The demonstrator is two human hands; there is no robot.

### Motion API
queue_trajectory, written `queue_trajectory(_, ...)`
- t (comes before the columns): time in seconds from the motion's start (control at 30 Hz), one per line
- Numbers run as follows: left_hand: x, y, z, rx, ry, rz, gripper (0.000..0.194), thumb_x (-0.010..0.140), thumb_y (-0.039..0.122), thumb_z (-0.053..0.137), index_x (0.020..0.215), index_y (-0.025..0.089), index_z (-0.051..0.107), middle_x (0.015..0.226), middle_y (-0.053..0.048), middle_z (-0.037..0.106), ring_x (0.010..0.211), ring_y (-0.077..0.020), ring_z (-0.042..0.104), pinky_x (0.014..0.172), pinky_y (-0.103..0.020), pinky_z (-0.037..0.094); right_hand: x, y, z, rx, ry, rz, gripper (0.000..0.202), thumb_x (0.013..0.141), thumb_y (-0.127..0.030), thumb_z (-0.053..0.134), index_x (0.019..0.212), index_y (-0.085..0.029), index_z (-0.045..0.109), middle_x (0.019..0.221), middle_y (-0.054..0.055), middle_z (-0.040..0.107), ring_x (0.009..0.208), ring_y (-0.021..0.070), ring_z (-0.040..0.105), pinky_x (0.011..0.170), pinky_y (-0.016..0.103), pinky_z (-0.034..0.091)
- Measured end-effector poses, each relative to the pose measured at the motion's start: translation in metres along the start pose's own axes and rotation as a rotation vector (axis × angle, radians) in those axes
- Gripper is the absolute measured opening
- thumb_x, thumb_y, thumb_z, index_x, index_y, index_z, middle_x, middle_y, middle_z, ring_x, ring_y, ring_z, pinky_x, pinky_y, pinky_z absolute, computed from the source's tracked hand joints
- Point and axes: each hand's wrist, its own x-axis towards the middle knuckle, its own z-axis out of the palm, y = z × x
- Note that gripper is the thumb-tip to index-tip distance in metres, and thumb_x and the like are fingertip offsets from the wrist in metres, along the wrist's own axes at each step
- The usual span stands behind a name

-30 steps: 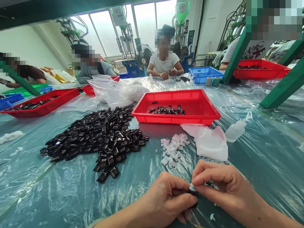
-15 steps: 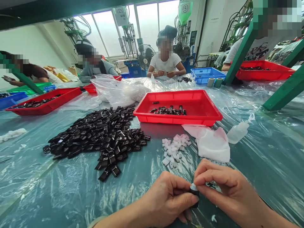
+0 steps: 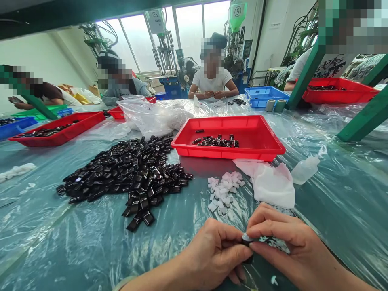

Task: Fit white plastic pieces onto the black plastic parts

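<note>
My left hand (image 3: 214,252) pinches a small black plastic piece (image 3: 247,258) between thumb and fingers, low in the view. A small whitish piece (image 3: 246,237) sits at the top of it. My right hand (image 3: 286,238) is closed from the other side, its fingertips pressed on that whitish piece; the exact contact is partly hidden. Just beyond my hands lies a heap of small white pieces (image 3: 224,188). To the left spreads a large pile of glossy black pieces (image 3: 121,171).
A red tray (image 3: 197,152) holding some black pieces stands ahead. Right of the white heap are a white cloth (image 3: 273,186) and a translucent bottle (image 3: 304,169) on its side. A green post (image 3: 360,117) rises at right. Co-workers sit across the plastic-covered table (image 3: 75,238).
My hands stay together on the black piece, with only a slight shift of the right fingers and the whitish piece. The whole view has drifted a little.
</note>
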Motion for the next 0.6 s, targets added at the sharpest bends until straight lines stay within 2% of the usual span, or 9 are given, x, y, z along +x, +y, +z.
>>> queue_trajectory(0.33,0.0,0.0025,0.0033,0.02,0.033,-0.029,0.026,0.075,0.036,0.05,0.063,0.013,0.052,0.048,0.001,0.046,0.045,-0.0094,0.047,0.045,-0.017,0.04,0.0001,-0.0026,0.0022,-0.062,0.005,-0.011,0.014,0.082,-0.008,0.053,0.08,-0.018,0.063,0.073,0.003,0.06,0.068,0.013,0.058,0.059,0.021,0.049)
queue_trajectory(0.6,0.0003,0.0007,0.0045,0.008,0.064,-0.014,0.024,0.075,0.034,0.05,0.062,0.014,0.051,0.049,0.001,0.048,0.044,-0.0092,0.047,0.046,-0.018,0.041,-0.0046,0.0007,0.0054,-0.075,-0.001,-0.035,0.017,0.083,-0.005,0.05,0.085,-0.018,0.061,0.078,0.003,0.058,0.073,0.013,0.057,0.063,0.022,0.048)
